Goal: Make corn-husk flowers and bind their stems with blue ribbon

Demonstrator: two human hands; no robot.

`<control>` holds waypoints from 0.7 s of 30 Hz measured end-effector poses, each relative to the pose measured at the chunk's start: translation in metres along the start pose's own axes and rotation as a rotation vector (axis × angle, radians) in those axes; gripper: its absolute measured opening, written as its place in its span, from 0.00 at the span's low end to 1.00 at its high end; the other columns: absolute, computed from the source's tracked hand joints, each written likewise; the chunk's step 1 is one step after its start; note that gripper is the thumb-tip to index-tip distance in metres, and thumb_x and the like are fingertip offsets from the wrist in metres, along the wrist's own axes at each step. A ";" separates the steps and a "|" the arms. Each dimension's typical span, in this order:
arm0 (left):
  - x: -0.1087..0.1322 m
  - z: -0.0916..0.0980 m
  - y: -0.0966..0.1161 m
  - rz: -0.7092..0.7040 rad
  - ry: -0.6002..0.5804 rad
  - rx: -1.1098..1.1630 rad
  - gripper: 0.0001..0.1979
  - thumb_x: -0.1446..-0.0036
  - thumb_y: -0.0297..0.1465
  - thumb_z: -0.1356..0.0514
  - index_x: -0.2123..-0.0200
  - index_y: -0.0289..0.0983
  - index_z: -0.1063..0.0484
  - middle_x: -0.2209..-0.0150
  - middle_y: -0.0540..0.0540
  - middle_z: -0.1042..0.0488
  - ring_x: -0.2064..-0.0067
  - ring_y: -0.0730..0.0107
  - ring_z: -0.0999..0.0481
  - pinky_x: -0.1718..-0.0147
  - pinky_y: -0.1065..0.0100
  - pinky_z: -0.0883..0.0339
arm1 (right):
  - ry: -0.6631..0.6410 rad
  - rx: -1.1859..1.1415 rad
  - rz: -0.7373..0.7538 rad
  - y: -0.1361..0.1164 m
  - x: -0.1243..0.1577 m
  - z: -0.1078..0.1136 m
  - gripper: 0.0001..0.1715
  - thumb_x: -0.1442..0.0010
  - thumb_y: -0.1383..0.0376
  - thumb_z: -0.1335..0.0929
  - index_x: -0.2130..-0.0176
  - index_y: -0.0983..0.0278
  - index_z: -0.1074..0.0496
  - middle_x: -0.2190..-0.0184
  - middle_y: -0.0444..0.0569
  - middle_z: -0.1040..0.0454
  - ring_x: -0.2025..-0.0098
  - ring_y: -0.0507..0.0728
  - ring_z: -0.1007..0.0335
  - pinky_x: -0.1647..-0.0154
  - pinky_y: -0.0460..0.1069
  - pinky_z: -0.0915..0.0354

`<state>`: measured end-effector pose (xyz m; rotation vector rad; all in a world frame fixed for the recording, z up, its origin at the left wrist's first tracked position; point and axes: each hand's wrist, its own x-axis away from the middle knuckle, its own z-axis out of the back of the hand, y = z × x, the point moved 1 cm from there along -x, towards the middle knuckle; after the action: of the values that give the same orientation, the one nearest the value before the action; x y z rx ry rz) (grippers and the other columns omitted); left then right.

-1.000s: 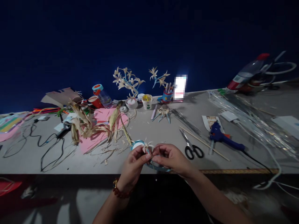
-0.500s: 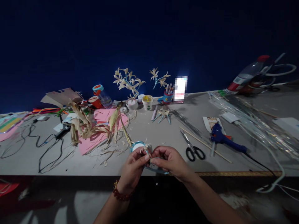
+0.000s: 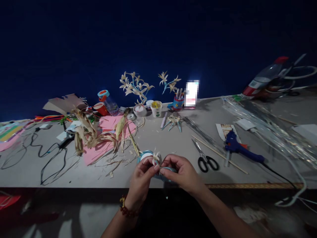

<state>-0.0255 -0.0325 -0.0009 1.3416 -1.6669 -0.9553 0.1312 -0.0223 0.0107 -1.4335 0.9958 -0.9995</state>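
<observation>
A person's bare forearms reach in from the bottom edge of the frame, and both hands meet over the near edge of a grey desk (image 3: 170, 142), low in the centre of the frame. The left hand (image 3: 142, 175), with a beaded bracelet (image 3: 128, 211) at its wrist, has its fingers closed in a pinch on a small pale flower (image 3: 156, 156), whose petals point upward just above the fingertips. The right hand (image 3: 182, 172) comes in close from the other side, its fingers curled and thumb drawn in near the flower's base; whether they grip anything cannot be told. Beneath and behind the hands, partly covered, lies a round blue-and-white item (image 3: 145, 154). To the right of centre lie black-handled scissors (image 3: 204, 158), slightly open, a thin wooden stick (image 3: 219, 152) and a blue glue gun (image 3: 244, 152). In the left half, dry husks (image 3: 86, 130) are heaped over pink paper (image 3: 95, 157). Near the top of the desk, in the middle of the frame, stand a white cup (image 3: 156, 110) with something yellow inside and a holder of pens (image 3: 178, 104); two sprays of pale flowers (image 3: 135, 87) rise there against a dark blue wall (image 3: 158, 36).
</observation>
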 end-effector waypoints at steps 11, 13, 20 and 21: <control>-0.001 -0.003 0.007 0.050 -0.063 0.002 0.07 0.49 0.30 0.32 0.71 0.35 0.28 0.71 0.50 0.31 0.68 0.72 0.35 0.67 0.71 0.40 | -0.139 -0.078 0.042 -0.010 0.001 0.009 0.15 0.44 0.55 0.28 0.68 0.62 0.33 0.71 0.43 0.33 0.67 0.52 0.37 0.65 0.46 0.40; -0.001 -0.004 0.008 0.062 -0.074 0.007 0.08 0.49 0.31 0.32 0.72 0.35 0.28 0.71 0.49 0.31 0.69 0.72 0.36 0.68 0.71 0.40 | -0.136 -0.081 0.038 -0.009 0.001 0.010 0.15 0.45 0.56 0.28 0.68 0.62 0.34 0.70 0.43 0.33 0.67 0.52 0.37 0.64 0.47 0.40; -0.001 -0.002 0.009 0.085 -0.087 -0.023 0.08 0.49 0.31 0.32 0.71 0.34 0.27 0.71 0.48 0.32 0.69 0.72 0.36 0.69 0.71 0.40 | -0.187 -0.064 -0.006 -0.011 -0.001 0.011 0.12 0.47 0.60 0.26 0.69 0.63 0.31 0.72 0.42 0.31 0.68 0.51 0.35 0.64 0.46 0.39; -0.002 -0.001 0.009 0.090 -0.098 -0.031 0.07 0.49 0.31 0.32 0.71 0.34 0.27 0.71 0.48 0.32 0.69 0.72 0.36 0.68 0.71 0.40 | -0.201 -0.054 -0.011 -0.011 -0.001 0.012 0.11 0.47 0.60 0.27 0.69 0.64 0.30 0.72 0.42 0.30 0.68 0.52 0.35 0.64 0.46 0.39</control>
<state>-0.0283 -0.0293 0.0073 1.2055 -1.7630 -1.0036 0.1426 -0.0169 0.0205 -1.5523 0.8734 -0.8233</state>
